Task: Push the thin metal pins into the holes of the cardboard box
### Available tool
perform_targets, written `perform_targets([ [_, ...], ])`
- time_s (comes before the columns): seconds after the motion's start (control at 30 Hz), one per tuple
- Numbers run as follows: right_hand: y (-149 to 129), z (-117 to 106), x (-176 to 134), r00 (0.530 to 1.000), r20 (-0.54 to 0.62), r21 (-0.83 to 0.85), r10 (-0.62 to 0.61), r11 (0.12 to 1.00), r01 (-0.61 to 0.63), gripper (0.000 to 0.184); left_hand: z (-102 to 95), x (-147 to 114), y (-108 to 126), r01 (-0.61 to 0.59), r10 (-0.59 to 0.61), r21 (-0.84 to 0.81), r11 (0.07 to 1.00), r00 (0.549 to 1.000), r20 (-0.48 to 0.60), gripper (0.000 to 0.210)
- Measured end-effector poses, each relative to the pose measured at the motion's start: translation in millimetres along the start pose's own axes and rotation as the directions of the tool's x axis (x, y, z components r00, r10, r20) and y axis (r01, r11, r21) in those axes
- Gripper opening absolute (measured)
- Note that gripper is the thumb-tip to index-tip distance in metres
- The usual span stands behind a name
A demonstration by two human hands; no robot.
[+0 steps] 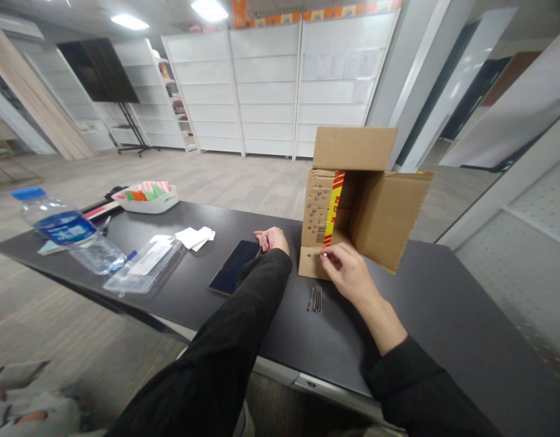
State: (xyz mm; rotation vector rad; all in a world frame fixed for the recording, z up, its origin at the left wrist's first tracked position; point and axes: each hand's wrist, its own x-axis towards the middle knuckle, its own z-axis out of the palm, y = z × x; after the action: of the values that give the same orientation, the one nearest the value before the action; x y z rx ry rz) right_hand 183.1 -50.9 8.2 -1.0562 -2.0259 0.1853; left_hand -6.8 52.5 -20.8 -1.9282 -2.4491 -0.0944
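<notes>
"From the head view, what are your fingers doing?"

"My right hand (349, 267) is pinching narrowly, thumb against forefinger, on a small bright piece (324, 255) at the lower strip of the open brown cardboard box (384, 218)."

"And the left?"

"My left hand (273, 241) is curling beside the dark rectangular phone (232, 270); I can't tell whether it's gripping anything."

"How much is showing as done?"

"Many small round grey heads (313, 211) are dotting the box's left-hand panel, while the strip below is showing few, so I'm judging it well along."

"What's remaining?"

"Several long grey metal nails (317, 298) are lying loose on the black tabletop (420, 303), just in front of the box; I'm counting those as left over."
</notes>
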Motion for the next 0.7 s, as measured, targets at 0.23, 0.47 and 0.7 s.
perform_targets([
  [0.23, 5.9, 2.0, -0.8, 0.999, 0.036, -0.037, 0.027, 0.999, -0.026, 0.015, 4.1, 0.0, 6.3, 0.133, -0.122, 0.289, 0.948, 0.991, -0.057, 0.049],
  [0.47, 4.5, 4.1, -1.5, 0.996, 0.056, -0.035, 0.067, 0.997, -0.065, 0.015, 7.4, 1.6, 3.9, 0.152, -0.139, 0.231, 0.961, 0.988, -0.073, 0.049],
  [0.7, -1.7, 2.5, -1.2, 0.995, 0.060, -0.033, 0.079, 0.996, -0.077, 0.014, 7.0, 2.5, -0.1, 0.044, -0.044, 0.003, 0.999, 0.999, -0.032, 0.061],
])
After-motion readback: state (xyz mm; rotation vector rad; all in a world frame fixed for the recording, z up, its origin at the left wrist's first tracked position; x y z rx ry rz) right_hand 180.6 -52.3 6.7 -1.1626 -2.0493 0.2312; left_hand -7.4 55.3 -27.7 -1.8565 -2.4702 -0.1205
